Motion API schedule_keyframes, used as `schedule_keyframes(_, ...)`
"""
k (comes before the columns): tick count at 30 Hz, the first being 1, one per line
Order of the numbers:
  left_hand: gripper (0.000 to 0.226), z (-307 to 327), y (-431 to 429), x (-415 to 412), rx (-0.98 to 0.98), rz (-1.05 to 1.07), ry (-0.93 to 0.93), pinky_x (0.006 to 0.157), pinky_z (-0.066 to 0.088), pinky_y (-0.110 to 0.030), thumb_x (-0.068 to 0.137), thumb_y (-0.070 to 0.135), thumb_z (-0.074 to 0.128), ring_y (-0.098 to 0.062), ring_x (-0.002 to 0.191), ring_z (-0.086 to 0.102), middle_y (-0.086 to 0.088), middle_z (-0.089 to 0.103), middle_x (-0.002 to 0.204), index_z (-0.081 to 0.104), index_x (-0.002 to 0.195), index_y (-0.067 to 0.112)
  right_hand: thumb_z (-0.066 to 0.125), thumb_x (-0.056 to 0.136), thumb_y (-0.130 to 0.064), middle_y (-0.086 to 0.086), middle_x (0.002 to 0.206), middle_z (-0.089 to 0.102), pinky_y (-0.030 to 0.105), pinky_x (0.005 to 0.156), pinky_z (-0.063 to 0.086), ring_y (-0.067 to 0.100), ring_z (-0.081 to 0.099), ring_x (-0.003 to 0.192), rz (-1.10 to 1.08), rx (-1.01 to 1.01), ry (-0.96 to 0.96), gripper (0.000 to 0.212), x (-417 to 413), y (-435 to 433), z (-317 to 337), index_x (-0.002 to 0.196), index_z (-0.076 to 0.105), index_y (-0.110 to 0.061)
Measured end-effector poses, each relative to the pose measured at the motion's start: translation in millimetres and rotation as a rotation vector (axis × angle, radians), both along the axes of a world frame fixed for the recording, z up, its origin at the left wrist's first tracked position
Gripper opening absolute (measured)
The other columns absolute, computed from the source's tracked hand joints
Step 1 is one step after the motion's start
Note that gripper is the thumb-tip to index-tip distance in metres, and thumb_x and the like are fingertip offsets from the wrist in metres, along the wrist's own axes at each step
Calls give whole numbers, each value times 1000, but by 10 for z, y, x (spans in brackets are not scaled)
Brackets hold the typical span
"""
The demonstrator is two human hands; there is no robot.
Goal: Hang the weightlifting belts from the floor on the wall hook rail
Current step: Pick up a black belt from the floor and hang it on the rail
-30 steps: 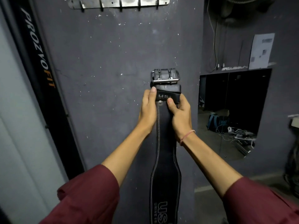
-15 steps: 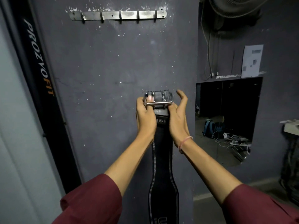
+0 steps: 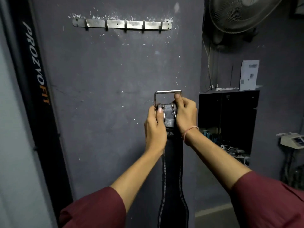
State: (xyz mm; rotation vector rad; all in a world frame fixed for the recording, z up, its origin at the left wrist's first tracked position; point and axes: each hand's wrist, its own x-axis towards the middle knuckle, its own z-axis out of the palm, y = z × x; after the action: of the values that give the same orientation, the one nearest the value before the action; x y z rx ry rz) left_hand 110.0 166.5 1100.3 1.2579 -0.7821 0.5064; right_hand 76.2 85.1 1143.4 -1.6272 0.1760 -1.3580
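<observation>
Gripping buckle (image 3: 167,92): left hand (image 3: 155,127), right hand (image 3: 185,112) | belt (image 3: 172,178) hangs below (rail (image 3: 121,24) above)

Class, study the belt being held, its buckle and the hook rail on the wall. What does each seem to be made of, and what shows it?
Belt: likely leather, matte black, with pale stitching along both edges.
Buckle: metal, polished, its top bar glinting bright.
Hook rail: flat metal strip, dull grey with worn patches, probably steel; screw heads show.
</observation>
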Motion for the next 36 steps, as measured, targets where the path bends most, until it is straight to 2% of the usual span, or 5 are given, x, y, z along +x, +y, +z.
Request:
schedule_keyframes(11, 31, 843, -690, 826, -13, 480, -121, 57, 16, -32, 105, 23, 39, -24, 55, 38, 2, 43, 57, 43, 75, 15, 34, 105, -30, -2, 85, 66, 28, 70, 40, 14, 59, 82, 21, -125, -76, 40, 801, -599, 615, 91, 68, -12)
schedule_keyframes(17, 36, 1575, -1269, 1334, -41, 649, -265, 58, 12, -32, 105, 20, 38, -45, 71, 54, -28, 63, 76, 56, 84, -3, 42, 103, -30, 0, 48, 31, 33, 58, 18, 20, 27, 54, 7, -86, -75, 59, 1357, -1225, 1440, 49, 27, -14)
schedule_keyframes(25, 39, 2685, -1700, 1864, 15, 775, -298, 59, 16, -28, 105, 20, 31, -46, 92, 58, -30, 65, 99, 60, 95, -5, 44, 102, -35, 12, 54, 41, 31, 61, 18, 29, 39, 72, 76, -103, -107, 60, 1927, -1709, 2604, 47, 36, -12)
schedule_keyframes(30, 40, 3058, -1712, 2015, 101, 836, -291, 64, 21, -28, 105, 20, 29, -41, 93, 57, -29, 66, 102, 57, 83, 0, 45, 100, -38, 24, 96, 67, 26, 64, 27, 32, 50, 81, 125, -79, -97, 48, 2159, -1765, 2970, 81, 67, -1)
schedule_keyframes(36, 45, 3278, -1730, 2079, 190, 826, -172, 82, 44, -42, 105, 21, 30, -44, 106, 57, -30, 64, 113, 63, 99, -10, 45, 100, -34, 19, 124, 64, 29, 83, 45, 34, 60, 113, 153, -49, -24, 42, 2321, -1822, 3163, 117, 65, -2)
